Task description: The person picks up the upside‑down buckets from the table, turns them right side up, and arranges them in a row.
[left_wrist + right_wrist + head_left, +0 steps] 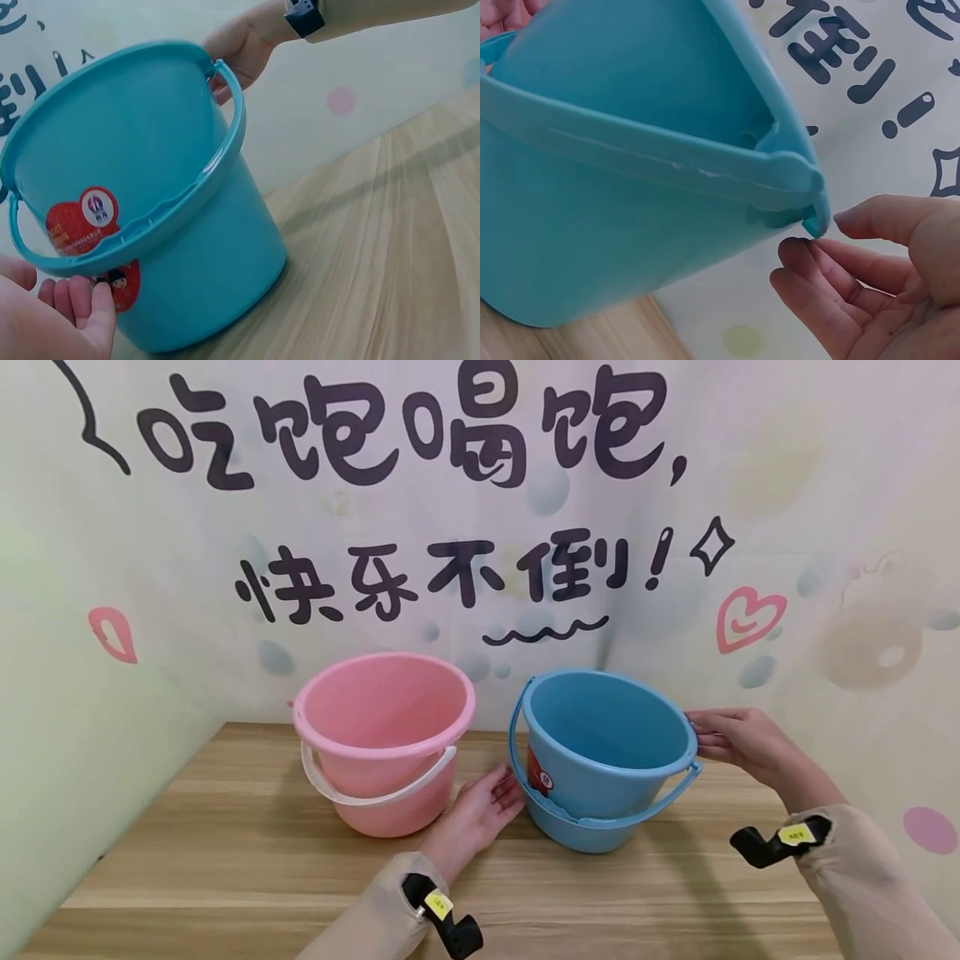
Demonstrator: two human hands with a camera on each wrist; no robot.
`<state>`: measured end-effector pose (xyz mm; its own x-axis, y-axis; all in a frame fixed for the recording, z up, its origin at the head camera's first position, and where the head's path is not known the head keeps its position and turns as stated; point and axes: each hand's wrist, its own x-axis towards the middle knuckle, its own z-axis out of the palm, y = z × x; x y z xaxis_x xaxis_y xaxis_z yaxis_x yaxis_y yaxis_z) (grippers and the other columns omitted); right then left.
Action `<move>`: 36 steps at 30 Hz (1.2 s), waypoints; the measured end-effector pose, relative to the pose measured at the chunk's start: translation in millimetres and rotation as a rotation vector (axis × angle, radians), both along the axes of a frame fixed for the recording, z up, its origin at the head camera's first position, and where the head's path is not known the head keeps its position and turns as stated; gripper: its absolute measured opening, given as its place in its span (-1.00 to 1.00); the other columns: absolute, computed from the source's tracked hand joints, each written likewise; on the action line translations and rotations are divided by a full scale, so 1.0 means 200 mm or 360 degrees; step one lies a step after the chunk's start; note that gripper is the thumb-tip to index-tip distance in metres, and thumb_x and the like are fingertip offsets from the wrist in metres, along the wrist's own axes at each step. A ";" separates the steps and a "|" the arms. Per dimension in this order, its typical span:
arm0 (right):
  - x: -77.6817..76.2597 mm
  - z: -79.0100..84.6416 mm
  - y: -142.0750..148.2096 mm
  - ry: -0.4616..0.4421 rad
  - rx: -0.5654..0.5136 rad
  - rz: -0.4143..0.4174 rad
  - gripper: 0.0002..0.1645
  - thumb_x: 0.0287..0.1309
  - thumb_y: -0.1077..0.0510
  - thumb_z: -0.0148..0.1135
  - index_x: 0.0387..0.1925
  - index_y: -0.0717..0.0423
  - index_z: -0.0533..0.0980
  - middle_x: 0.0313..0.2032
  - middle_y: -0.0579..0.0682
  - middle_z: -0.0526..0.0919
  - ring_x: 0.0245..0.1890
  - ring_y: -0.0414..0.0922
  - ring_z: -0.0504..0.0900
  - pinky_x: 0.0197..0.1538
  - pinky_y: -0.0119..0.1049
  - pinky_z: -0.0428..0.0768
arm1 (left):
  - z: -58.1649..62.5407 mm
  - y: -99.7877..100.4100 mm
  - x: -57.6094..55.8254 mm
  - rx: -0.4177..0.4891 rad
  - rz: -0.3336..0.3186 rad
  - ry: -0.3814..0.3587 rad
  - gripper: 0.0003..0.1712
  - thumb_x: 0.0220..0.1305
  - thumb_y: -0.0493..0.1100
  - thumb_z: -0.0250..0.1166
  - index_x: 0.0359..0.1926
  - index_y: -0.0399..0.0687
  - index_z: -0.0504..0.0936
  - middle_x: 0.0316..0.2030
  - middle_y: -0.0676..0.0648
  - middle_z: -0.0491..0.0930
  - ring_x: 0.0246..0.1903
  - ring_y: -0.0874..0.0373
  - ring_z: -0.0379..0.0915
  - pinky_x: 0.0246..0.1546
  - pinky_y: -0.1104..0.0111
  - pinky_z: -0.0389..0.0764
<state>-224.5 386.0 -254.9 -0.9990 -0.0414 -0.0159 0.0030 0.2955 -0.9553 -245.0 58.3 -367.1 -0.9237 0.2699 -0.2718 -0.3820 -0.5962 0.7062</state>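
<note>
A blue plastic bucket [592, 789] stands upright on the wooden table, its matching blue handle [630, 818] hanging down across the front. My left hand [480, 814] is low at its left side, palm turned up and fingers loosely bent; in the left wrist view the fingertips are close to the red label [126, 289]. On the other side, my right hand [746, 743] reaches to the rim by the handle joint. In the right wrist view the thumb and fingers [810, 300] spread loosely just beside that joint, not wrapped round it.
A pink bucket [386, 710] with a white handle [375, 800] stands left of the blue one, close to my left forearm. Behind both hangs a printed cloth backdrop [450, 510] with large black characters. The wooden tabletop [225, 852] extends toward me.
</note>
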 end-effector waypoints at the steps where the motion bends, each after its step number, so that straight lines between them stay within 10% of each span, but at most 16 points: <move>1: 0.01 0.01 0.01 0.0005 0.0006 0.0011 -0.32 0.24 0.08 0.11 0.16 0.55 0.18 -0.31 -0.07 0.67 -0.27 -0.08 0.67 -0.19 -0.23 0.57 | 0.01 0.00 0.01 -0.0004 0.0004 0.0001 -0.64 0.38 -0.16 0.00 0.07 -0.33 0.34 -0.22 -0.14 0.39 -0.21 0.08 0.38 0.10 0.14 0.35; 5: 0.05 0.04 0.03 0.0020 0.0030 0.0042 -0.32 0.27 0.06 0.06 0.16 0.57 0.17 -0.29 -0.08 0.66 -0.27 -0.11 0.66 -0.18 -0.22 0.57 | 0.06 -0.02 0.05 -0.0037 0.0002 0.0030 -0.65 0.38 -0.16 0.00 0.04 -0.36 0.33 -0.26 -0.12 0.37 -0.25 0.11 0.36 0.09 0.15 0.36; 14: 0.17 0.09 0.04 0.0119 0.0148 0.0053 -0.85 0.27 0.07 0.06 -0.27 -0.25 0.55 -0.31 -0.11 0.66 -0.28 -0.13 0.66 -0.22 -0.29 0.58 | 0.19 -0.08 0.14 -0.0027 -0.0132 0.0082 -0.55 0.38 -0.10 -0.01 0.12 -0.35 0.26 -0.24 -0.10 0.37 -0.19 0.10 0.35 0.10 0.19 0.36; 28: 0.30 0.16 -0.14 0.0330 0.0320 0.0174 -0.52 0.31 0.12 -0.01 0.10 0.42 0.32 -0.26 0.01 0.66 -0.25 -0.06 0.66 -0.23 -0.25 0.59 | 0.40 -0.22 0.28 -0.0060 -0.0320 0.0312 -0.71 0.39 -0.13 -0.02 -0.04 -0.26 0.36 -0.31 -0.06 0.42 -0.26 0.15 0.40 0.02 0.25 0.44; 36: 0.30 0.21 -0.29 0.0285 0.0360 0.0186 -0.40 0.29 0.04 0.03 0.16 0.44 0.28 -0.20 0.07 0.62 -0.24 -0.10 0.64 -0.19 -0.24 0.58 | 0.48 -0.33 0.31 -0.0206 -0.0374 0.0462 -0.70 0.38 -0.14 -0.02 -0.03 -0.31 0.34 -0.29 -0.06 0.40 -0.27 0.14 0.40 -0.11 0.32 0.52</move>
